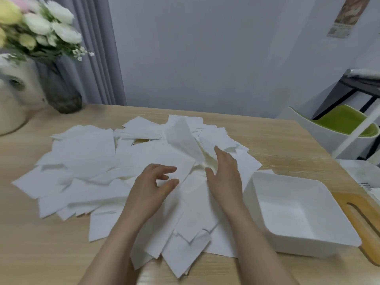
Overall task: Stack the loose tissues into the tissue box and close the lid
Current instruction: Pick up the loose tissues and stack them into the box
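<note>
Loose tissues (86, 161) cover mid-counter (287, 140); the empty box (298, 210) sits at its right edge. Both hands, left (152, 188) and right (224, 171), hover open, holding nothing. Careless gathering could crumple sheets or sweep them off the edge.

vase of flowers (61, 87) far left | green-lined chair (339, 128) right | grey curtain (96, 48) behind | poster (347, 17) on wall

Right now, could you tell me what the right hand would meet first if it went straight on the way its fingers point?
Probably the lifted tissue just beyond the right hand, though depth is unclear.
</note>
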The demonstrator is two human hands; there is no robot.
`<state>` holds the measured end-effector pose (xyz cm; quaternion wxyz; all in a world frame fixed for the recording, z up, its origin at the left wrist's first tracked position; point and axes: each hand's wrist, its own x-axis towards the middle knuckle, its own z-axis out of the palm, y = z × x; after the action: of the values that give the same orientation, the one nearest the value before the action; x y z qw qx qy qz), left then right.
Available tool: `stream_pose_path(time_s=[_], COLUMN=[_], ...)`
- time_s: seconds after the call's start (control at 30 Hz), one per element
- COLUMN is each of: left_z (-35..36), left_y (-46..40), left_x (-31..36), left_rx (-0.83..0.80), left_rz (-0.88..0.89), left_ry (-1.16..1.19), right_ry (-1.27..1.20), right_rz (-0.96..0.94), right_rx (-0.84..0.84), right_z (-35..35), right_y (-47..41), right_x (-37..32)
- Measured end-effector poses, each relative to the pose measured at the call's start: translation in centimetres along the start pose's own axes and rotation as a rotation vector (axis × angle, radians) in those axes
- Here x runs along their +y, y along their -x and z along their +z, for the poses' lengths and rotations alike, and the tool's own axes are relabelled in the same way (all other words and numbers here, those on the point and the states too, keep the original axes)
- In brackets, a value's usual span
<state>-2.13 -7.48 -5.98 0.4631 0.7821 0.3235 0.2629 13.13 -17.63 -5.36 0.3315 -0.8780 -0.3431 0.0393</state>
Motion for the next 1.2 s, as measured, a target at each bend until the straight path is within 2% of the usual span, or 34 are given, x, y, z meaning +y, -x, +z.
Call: stream_pose_path(time_s=[0.13, 0.3, 0.47, 0.57, 0.7, 0.83, 1.07, 1.2], left_z=[-0.1, 0.1, 0.6, 1.2, 1.7, 1.6, 1.1, 0.3], left_y=[-0.5, -0.8, -0.9, -0.8, -0.3, -0.2, -0.3, -0.2], left_x=[-1.0, -1.9, -2.4, -2.8, -3.7, -4.0, -3.0, -1.5], left_rx=[-0.018, -0.017, -0.002, -0.01, -0.003, -0.002, -0.049, -0.118], left_rz=[-0.013, -0.024, -0.028, -0.038, -0.067, -0.081, -0.137, -0.242], left_ry=[0.03, 0.068, 0.11, 0.161, 0.248, 0.284, 0.365, 0.573], right_ry=[0.043, 0.064, -0.029, -0.241, -0.626, -0.809, -1.167, -1.225], right_rz=[0.126, 0.198, 0.231, 0.237, 0.252, 0.24, 0.351, 0.374], right_rx=[0.062, 0.19, 0.339, 0.368, 0.315, 0.25, 0.149, 0.046], right_z=[1.7, 2.9, 2.8, 2.6, 1.7, 0.4, -0.3, 0.4], right_y=[-1.8, -2.5, -2.4, -1.6, 0.2, 2.2, 4.0, 4.3], right_x=[1.0, 2.2, 2.0, 1.3, 0.1, -1.3, -2.7, -2.8])
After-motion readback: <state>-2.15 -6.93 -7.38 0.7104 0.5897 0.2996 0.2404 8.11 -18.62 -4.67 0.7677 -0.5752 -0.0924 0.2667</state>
